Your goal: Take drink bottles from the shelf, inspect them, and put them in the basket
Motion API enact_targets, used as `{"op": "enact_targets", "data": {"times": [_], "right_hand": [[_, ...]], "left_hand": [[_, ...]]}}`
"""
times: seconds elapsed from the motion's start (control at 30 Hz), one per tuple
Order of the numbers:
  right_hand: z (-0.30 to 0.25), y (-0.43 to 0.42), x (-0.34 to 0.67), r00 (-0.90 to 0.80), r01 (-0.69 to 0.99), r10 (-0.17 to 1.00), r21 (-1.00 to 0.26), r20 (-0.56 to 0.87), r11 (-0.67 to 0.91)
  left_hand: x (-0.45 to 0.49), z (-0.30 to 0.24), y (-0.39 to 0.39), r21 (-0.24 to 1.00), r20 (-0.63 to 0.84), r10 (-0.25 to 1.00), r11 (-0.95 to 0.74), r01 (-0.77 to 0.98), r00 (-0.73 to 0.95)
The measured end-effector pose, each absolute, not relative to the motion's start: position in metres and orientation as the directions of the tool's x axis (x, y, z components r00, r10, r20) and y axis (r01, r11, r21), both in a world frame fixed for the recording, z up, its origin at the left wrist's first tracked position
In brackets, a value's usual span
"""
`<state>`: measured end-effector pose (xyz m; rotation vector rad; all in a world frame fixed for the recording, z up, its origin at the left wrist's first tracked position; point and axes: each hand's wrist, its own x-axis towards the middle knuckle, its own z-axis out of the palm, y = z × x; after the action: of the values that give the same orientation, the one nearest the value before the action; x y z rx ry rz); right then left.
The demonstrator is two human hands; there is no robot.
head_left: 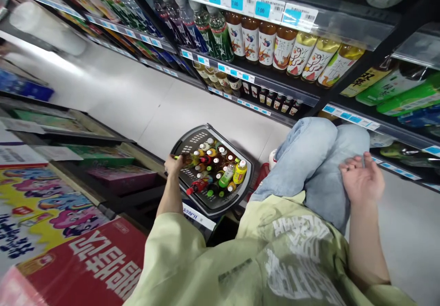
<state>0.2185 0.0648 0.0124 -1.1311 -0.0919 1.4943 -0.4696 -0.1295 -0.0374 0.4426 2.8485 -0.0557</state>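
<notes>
I crouch in a shop aisle. My left hand (174, 164) reaches down into a grey plastic basket (187, 142) on the floor and is closed round a brown bottle (187, 159) lying at the basket's left side. Several drink bottles fill the basket, among them a yellow one (239, 172), a green one (227, 176) and a red-capped one (195, 186). My right hand (362, 177) rests loosely on my jeans-clad knee (309, 150), fingers apart and holding nothing.
Shelves of bottled tea (275, 45) with blue price tags (263, 9) run along the right and top. Lower shelves with boxes (118, 177) and a red carton (85, 265) stand at left. White floor tiles (137, 100) stretch down the aisle.
</notes>
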Motion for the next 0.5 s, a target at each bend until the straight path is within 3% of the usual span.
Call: {"op": "enact_targets", "data": {"times": [0.2,0.5], "right_hand": [[0.016,0.065,0.217,0.175,-0.717,0.795,-0.629,-0.581,-0.302],[0.03,0.066,0.206,0.203,-0.693,0.767,-0.643,-0.608,-0.326]], "left_hand": [[-0.448,-0.048,-0.104,-0.11,-0.385,0.399,0.876,0.47,-0.832],[-0.411,-0.073,-0.075,-0.153,-0.484,0.538,0.725,0.671,-0.691]]}}
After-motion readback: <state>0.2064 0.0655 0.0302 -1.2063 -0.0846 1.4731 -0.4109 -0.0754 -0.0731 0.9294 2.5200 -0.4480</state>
